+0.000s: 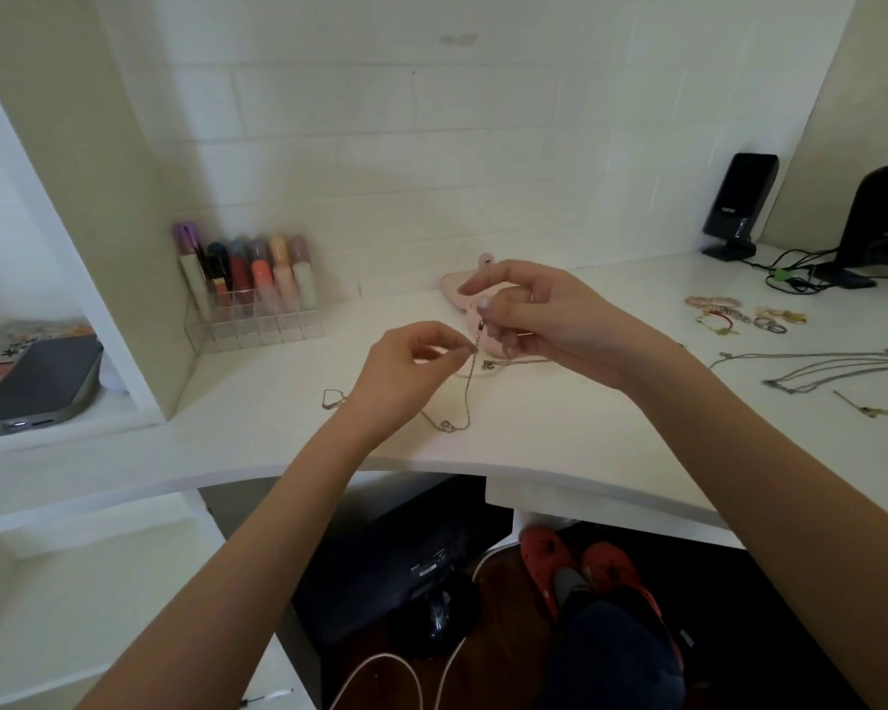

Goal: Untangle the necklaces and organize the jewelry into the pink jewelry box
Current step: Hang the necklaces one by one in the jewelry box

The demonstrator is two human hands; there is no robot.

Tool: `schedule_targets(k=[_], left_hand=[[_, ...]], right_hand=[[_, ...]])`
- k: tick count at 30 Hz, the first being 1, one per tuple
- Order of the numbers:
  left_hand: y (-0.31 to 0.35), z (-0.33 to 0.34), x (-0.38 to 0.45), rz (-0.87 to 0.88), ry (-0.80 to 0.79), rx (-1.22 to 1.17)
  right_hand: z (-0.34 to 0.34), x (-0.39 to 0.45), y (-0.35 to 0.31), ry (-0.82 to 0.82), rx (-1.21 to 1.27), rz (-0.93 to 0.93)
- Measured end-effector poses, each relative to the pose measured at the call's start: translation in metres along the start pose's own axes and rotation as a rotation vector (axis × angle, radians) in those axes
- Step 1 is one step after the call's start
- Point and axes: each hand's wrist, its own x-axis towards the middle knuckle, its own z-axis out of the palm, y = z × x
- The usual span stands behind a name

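At frame centre, both hands pinch one thin chain (468, 397) above the white desk (534, 433). The left hand (406, 366) nips it low; the right hand (539, 320) holds its clasp end higher, just beside. The chain's loop droops to the desk. The pink box (457, 292) sits behind the hands, mostly hidden. More necklaces (816, 368) at right run off the edge; bracelets (739, 317) there are blurred.

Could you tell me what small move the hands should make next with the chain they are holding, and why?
Probably draw the hands apart gently: the left hand and right hand both pinch the chain close together near its top, while its lower loop rests slack on the desk.
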Motion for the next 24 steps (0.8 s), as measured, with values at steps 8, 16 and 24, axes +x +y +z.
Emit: schedule_targets(k=[8,16,24], left_hand=[[0.016,0.005,-0.005,0.038,-0.061,-0.282],[0.012,0.003,-0.003,0.074,0.012,-0.313],[0.017,0.001,-0.006,0.074,0.049,-0.281]], right_hand=[[0.003,-0.003,-0.002,0.038,-0.004,0.006],[0.005,-0.011,0.0,0.139,-0.15,0.037],[0.009,-0.015,-0.002,0.214,-0.415,0.021]])
